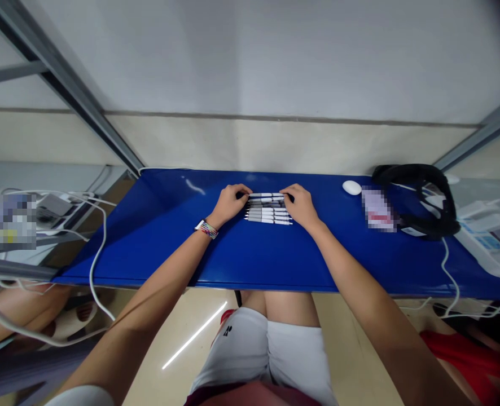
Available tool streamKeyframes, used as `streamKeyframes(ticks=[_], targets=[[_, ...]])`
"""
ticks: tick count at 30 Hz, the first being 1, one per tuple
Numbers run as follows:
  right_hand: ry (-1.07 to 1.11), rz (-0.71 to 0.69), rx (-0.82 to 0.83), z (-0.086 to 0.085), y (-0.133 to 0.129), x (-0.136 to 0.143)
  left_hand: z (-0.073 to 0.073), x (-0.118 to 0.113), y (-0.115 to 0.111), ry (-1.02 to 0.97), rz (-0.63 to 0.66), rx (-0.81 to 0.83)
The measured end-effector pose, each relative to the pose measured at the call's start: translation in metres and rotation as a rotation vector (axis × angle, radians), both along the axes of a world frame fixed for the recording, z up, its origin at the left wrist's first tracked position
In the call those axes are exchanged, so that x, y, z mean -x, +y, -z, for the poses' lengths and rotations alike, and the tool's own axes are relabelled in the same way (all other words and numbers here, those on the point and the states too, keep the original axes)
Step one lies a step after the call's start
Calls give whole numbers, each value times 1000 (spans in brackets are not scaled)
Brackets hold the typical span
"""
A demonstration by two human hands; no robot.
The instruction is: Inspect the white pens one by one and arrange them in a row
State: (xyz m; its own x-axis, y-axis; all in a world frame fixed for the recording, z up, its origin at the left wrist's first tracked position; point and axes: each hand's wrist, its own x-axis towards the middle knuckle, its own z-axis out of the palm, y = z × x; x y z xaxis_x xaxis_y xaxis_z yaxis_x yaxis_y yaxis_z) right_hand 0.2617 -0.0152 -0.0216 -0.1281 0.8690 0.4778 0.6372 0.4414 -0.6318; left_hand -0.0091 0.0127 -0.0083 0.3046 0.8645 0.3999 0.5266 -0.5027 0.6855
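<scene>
Several white-and-black pens (269,215) lie side by side in a row on the blue table (241,259), pointing left to right. At the left end of the farthest pen (267,195) is my left hand (230,204), its thumb and forefinger closed on the tip. My right hand (301,204) pinches the opposite end of that pen, fingers bent. The fingertips partly cover the pen ends. A colourful band (207,228) circles my left wrist.
To the right are a white mouse-like object (352,188), a blurred pink-white item (378,210) and a black headset-like strap (451,197). White cables (100,254) hang on the left. Metal frame posts (80,107) flank the table, and a wall stands behind it. People sit on both sides.
</scene>
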Motion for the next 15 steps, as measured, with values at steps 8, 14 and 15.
streamKeyframes(ticks=[8,14,15], targets=[[-31,0,-2,-2,-4,0,1,1,0,43,1,-15],[72,22,2,-2,-8,7,2,-7,-11,-45,-33,2],[107,34,5,-3,-9,10,2,-9,-14,-94,-39,21]])
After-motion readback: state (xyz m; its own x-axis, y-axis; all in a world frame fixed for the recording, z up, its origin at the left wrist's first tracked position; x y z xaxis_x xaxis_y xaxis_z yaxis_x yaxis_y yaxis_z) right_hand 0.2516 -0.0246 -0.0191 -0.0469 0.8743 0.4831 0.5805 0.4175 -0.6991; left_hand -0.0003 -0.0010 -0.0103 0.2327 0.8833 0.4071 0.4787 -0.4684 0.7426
